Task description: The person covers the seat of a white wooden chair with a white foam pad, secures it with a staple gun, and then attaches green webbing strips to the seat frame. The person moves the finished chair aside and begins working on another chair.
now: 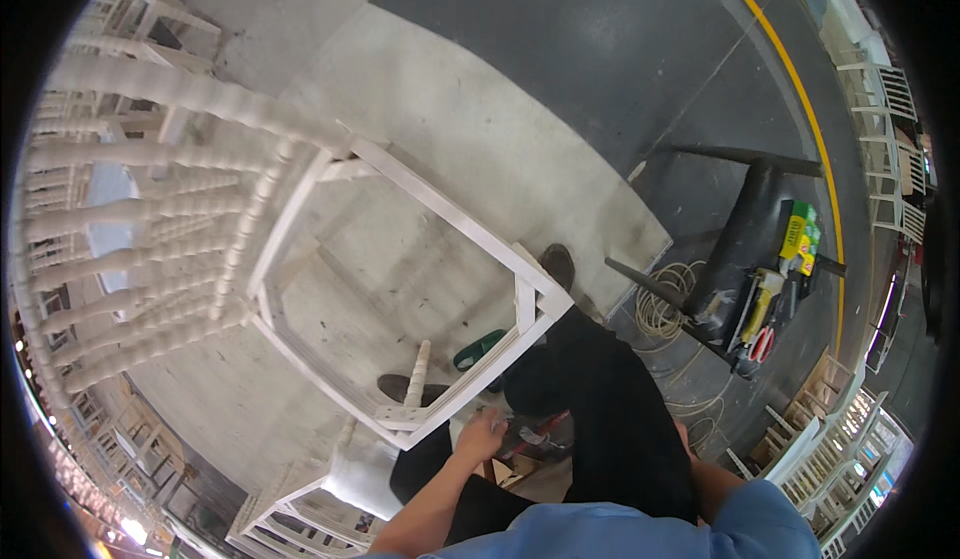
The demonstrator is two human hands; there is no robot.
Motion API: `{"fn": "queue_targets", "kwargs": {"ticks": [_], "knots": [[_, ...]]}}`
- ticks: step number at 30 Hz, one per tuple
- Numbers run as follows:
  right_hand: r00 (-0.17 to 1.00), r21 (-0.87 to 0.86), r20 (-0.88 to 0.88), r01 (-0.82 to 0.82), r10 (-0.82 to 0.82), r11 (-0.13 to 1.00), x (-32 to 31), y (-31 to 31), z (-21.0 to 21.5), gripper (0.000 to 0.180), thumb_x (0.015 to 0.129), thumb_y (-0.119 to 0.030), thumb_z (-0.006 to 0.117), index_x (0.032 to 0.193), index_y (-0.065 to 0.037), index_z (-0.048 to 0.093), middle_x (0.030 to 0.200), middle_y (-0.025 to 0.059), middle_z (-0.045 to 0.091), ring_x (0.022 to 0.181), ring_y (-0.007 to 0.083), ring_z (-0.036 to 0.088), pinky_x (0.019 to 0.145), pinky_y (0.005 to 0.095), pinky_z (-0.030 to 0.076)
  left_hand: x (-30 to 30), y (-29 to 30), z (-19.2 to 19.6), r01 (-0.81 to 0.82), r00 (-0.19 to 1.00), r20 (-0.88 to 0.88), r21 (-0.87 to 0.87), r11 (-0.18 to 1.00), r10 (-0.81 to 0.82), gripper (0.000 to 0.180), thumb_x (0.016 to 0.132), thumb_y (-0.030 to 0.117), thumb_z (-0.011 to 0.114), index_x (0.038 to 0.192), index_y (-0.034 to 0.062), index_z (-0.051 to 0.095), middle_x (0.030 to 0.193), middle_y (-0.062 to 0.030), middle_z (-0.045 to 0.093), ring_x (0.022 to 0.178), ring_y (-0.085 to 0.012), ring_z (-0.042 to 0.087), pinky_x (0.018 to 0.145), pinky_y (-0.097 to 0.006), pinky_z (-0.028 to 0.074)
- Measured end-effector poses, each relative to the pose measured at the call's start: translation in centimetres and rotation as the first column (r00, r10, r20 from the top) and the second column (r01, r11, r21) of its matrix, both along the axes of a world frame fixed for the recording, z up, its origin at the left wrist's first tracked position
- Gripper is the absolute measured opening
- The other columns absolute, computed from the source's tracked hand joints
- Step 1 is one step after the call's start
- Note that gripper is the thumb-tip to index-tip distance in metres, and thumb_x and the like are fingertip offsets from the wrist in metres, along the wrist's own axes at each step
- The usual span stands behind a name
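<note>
A whitewashed wooden chair frame [440, 199] with an open seat leans against my legs. Its back of turned spindles [140, 209] reaches out to the left, and one turned leg [418, 374] points to the floor. Just below the frame's nearest corner is my left hand [482, 434], its fingers curled in. Whatever it may hold is too small to make out. My right hand [684, 439] is down beside my right thigh, mostly hidden by the black trousers, and its fingers do not show. Between my legs lie reddish tools [540, 434], partly covered.
At right stands a black stool [740, 239] carrying a green-yellow box [799, 237], a yellow tool [762, 304] and red-handled scissors [762, 346]. Coiled hose [668, 304] lies beside it. More pale chairs [310, 524] stand around. A yellow line [790, 69] crosses the floor.
</note>
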State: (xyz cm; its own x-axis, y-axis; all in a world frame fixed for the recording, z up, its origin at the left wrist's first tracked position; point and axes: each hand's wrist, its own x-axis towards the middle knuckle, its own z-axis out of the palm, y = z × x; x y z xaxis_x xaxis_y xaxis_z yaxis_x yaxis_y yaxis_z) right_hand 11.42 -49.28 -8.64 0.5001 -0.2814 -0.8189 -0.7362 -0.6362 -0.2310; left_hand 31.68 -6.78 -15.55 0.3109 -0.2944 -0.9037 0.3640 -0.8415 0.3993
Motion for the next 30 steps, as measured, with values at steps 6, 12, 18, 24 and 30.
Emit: {"fn": "queue_targets", "kwargs": {"ticks": [6, 12, 18, 24, 30], "knots": [[0.957, -0.047, 0.008, 0.289, -0.289, 0.956, 2.8, 2.6, 0.3, 0.052, 0.107, -0.042, 0.059, 0.143, -0.005, 0.067, 0.122, 0.0189, 0.077, 0.113, 0.0324, 0.075, 0.100, 0.0431, 0.056, -1.9, -2.2, -18.1, -0.028, 0.961, 0.277, 0.161, 0.987, -0.018, 0.040, 0.104, 0.027, 0.062, 0.135, 0.0028, 0.071, 0.135, -0.0215, 0.073, 0.128, -0.0380, 0.067, 0.112, -0.050, 0.048], [0.947, -0.014, 0.274, 0.181, -0.170, 0.983, -0.1, 1.5, -0.4, 0.056, 0.109, -0.044, 0.053, 0.144, -0.002, 0.063, 0.114, 0.0179, 0.077, 0.106, 0.0306, 0.076, 0.097, 0.0405, 0.057, -2.7, -1.1, -26.2, -0.480, 0.865, -0.004, 0.291, 0.828, 0.502, 0.036, 0.098, 0.020, 0.068, 0.130, 0.0028, 0.072, 0.126, -0.0158, 0.073, 0.117, -0.0315, 0.067, 0.102, -0.046, 0.050], [0.939, -0.071, 0.307, 0.181, -0.152, 0.981, -0.1, 1.8, -0.6, 0.055, 0.108, -0.043, 0.056, 0.143, -0.001, 0.061, 0.108, 0.0173, 0.077, 0.100, 0.0326, 0.077, 0.091, 0.0401, 0.058, -2.1, -0.1, -26.6, -0.934, 0.214, -0.008, 0.293, 0.207, 0.977, 0.033, 0.093, 0.013, 0.074, 0.125, 0.0028, 0.074, 0.118, -0.0102, 0.074, 0.106, -0.0251, 0.067, 0.093, -0.043, 0.052], [0.890, -0.072, 0.415, 0.240, -0.189, 0.968, 0.5, 3.9, 0.7, 0.046, 0.108, -0.037, 0.061, 0.140, -0.004, 0.064, 0.100, 0.0128, 0.073, 0.087, 0.0224, 0.069, 0.081, 0.0370, 0.055, -4.5, 0.5, -18.3, -0.981, 0.190, 0.384, 0.043, 0.188, 0.904, 0.025, 0.087, 0.003, 0.078, 0.112, 0.0002, 0.076, 0.106, -0.0070, 0.073, 0.094, -0.0202, 0.066, 0.081, -0.037, 0.053], [0.670, -0.065, 0.741, 0.131, -0.040, 0.989, 0.8, 4.3, 0.8, 0.027, 0.101, -0.008, 0.068, 0.128, -0.003, 0.070, 0.107, 0.0156, 0.070, 0.096, 0.0284, 0.069, 0.082, 0.0389, 0.057, -8.6, 3.6, -5.7, -0.874, 0.445, -0.009, -0.224, 0.432, 0.896, 0.019, 0.095, 0.001, 0.067, 0.111, 0.0005, 0.077, 0.102, -0.0040, 0.071, 0.087, -0.0154, 0.065, 0.079, -0.030, 0.051]]}}
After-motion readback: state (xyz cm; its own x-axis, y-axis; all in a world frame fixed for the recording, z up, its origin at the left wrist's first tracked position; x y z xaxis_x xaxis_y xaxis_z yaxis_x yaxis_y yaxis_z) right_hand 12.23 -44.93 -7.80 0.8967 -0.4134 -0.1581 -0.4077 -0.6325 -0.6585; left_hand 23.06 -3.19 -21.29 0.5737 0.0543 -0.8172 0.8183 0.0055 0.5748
